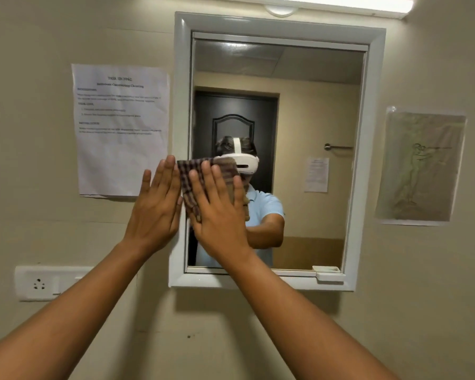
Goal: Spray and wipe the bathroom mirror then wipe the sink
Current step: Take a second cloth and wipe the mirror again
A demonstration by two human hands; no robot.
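While both arms reach forward and up, the right hand [220, 212] lies flat with straight, slightly spread fingers on a checked cloth [196, 185], pressing it against the glass of the mirror [307, 127] near the mirror's left edge, about midway up. The cloth spreads out above and to the left of the fingers, its upper left corner overlapping the white frame [180, 105]. The left hand [155, 209] is held open and upright just beside the cloth, fingers straight and close together, its palm facing the wall at the frame's left side; whether it touches the surface cannot be told. In the glass appear a person in a light blue shirt and a dark door. A printed notice [121, 130] hangs on the wall left of the mirror, a plastic-covered sheet [420, 165] to its right, and a white socket plate [39, 283] sits below the notice.
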